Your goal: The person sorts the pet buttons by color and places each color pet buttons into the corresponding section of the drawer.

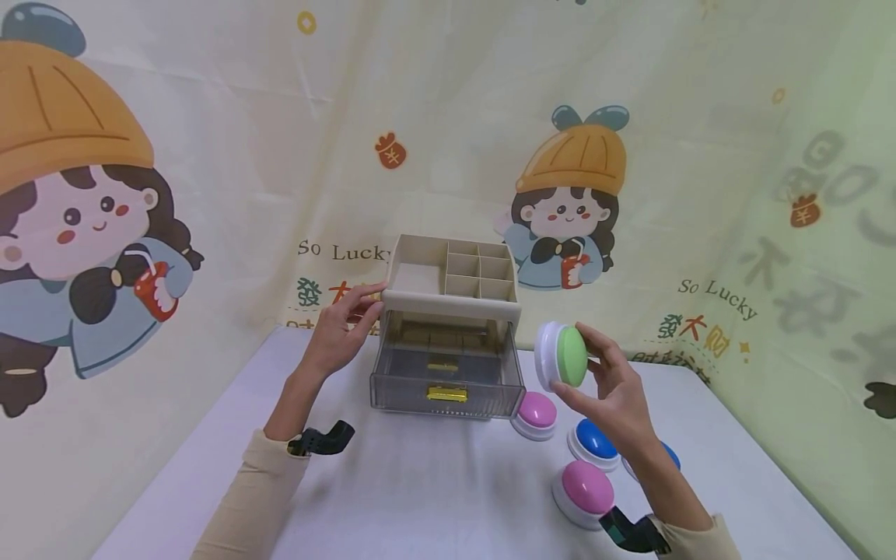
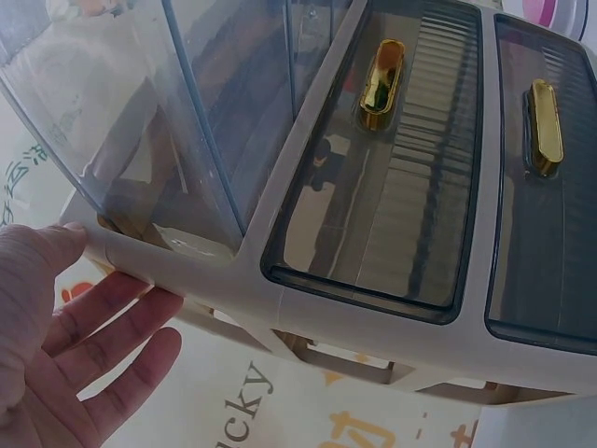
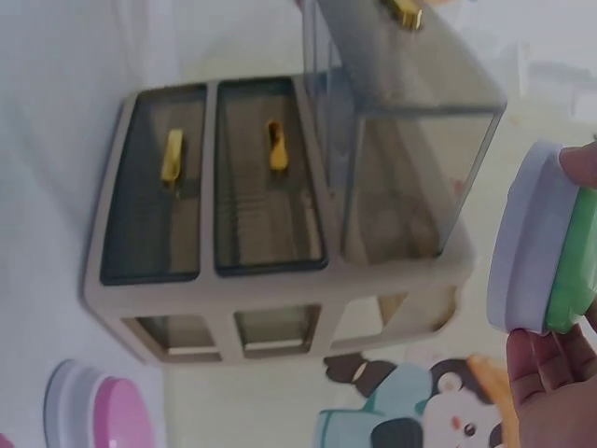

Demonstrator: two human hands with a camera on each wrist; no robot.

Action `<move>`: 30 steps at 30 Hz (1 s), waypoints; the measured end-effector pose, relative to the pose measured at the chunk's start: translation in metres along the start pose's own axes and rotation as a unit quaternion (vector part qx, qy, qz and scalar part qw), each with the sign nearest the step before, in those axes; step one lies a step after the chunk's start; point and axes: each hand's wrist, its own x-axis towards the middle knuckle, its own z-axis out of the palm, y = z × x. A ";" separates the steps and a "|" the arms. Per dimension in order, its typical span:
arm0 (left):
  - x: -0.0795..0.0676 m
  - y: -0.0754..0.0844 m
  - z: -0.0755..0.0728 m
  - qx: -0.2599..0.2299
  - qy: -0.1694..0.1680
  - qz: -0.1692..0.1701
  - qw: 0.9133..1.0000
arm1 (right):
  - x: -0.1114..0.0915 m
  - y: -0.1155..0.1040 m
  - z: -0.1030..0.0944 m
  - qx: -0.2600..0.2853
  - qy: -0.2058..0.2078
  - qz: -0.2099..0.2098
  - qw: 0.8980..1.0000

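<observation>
My right hand (image 1: 616, 397) holds a round push button (image 1: 572, 356) with a green top and white base, turned on its side, just right of the drawer organizer (image 1: 451, 305). In the right wrist view, thumb and fingers grip this button (image 3: 532, 243) by its edges. The organizer's smoky clear drawer (image 1: 399, 393) with a gold handle is pulled out beneath the beige top; two lower drawers (image 2: 382, 187) stay closed in the left wrist view. At the organizer's upper left side, my left hand (image 1: 339, 330) pinches the frame's corner, thumb at the front edge and fingers along the side.
On the white table (image 1: 420, 482), to the right, stand a pink button (image 1: 537, 408), a blue button (image 1: 596, 437) and a nearer pink button (image 1: 588, 486). Another blue button (image 1: 672, 453) is partly hidden by my right forearm. A printed cloth (image 1: 448, 179) hangs behind.
</observation>
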 end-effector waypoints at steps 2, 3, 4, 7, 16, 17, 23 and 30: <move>0.000 0.000 0.000 -0.001 0.000 0.001 1.000 | -0.002 -0.005 0.001 0.003 -0.001 -0.019 1.000; 0.000 0.000 0.000 -0.001 0.000 0.002 1.000 | -0.003 -0.008 0.001 0.003 -0.001 -0.029 1.000; 0.000 0.000 0.000 -0.001 0.000 0.003 1.000 | -0.003 -0.010 0.001 0.003 -0.002 -0.039 0.999; 0.000 -0.001 0.000 -0.001 -0.001 0.004 1.000 | -0.005 -0.015 0.002 -0.007 -0.005 -0.075 0.997; 0.001 -0.002 0.001 -0.004 0.000 0.006 1.000 | -0.008 -0.024 0.007 -0.080 -0.011 -0.147 0.986; 0.001 -0.002 0.001 -0.003 0.000 0.007 1.000 | -0.009 -0.025 0.007 -0.092 -0.009 -0.153 0.984; 0.001 -0.004 0.003 0.001 -0.001 0.008 1.000 | -0.008 -0.031 0.011 -0.132 -0.014 -0.176 0.975; 0.000 -0.003 0.002 -0.001 -0.002 0.000 1.000 | -0.004 -0.037 0.018 -0.156 -0.001 -0.249 0.956</move>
